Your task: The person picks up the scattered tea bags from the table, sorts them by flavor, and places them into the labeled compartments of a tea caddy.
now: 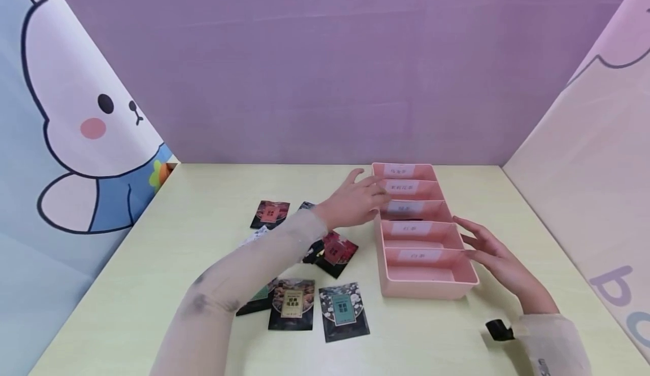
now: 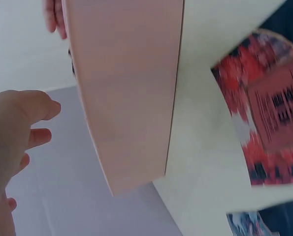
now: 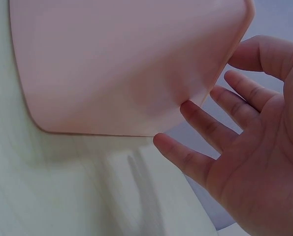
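Note:
A pink divided box (image 1: 431, 290) with labelled compartments stands right of centre on the table. My left hand (image 1: 355, 198) hovers over its left rim by the middle compartments, fingers loosely spread and holding nothing. In the left wrist view, the fingers (image 2: 35, 105) are beside the box's outer wall (image 2: 126, 93). A dark packet (image 1: 405, 219) shows as a thin edge in the middle compartment. On the other side, my right hand (image 1: 500, 260) is at the right wall, its extended fingertips right at the side and rim. Some packets are partly hidden under my left forearm.
Several flat tea packets lie left of the box: a red one (image 1: 337, 253), another red one (image 1: 271, 213), a brown one (image 1: 291, 305) and a white-flowered one (image 1: 344, 312). A purple panel (image 1: 325, 82) rises behind the table, with printed panels on both sides.

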`<state>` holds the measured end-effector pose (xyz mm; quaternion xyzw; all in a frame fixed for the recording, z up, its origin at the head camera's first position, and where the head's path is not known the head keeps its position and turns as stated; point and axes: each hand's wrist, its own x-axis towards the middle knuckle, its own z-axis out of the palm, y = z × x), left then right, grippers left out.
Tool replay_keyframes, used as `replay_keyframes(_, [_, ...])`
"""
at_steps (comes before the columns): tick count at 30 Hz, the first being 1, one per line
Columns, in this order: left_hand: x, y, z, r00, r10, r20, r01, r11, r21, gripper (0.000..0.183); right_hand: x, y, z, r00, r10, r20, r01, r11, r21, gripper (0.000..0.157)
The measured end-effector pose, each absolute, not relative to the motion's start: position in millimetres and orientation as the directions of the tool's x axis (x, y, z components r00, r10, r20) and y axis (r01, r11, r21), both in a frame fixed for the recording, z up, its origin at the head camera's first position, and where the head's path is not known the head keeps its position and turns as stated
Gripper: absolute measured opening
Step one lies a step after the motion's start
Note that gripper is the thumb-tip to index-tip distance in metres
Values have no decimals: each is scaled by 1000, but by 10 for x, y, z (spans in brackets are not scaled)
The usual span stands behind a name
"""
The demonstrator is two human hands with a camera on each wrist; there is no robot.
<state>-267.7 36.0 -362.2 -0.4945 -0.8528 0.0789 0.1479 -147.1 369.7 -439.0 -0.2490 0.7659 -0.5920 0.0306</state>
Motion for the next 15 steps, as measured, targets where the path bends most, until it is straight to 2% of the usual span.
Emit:
replay_keyframes(9, [-2764,-2,-3724,-545,825,147,794,565,-225,66,-1388,3662,-4431,-877,-414,245,-337,163,-928,59])
replay_keyframes(15, [-2770,-307,-3867,-571,806,158,790,591,-162,70,-1362,3637,-4482,-818,-449,359,-366,-76,-928,66])
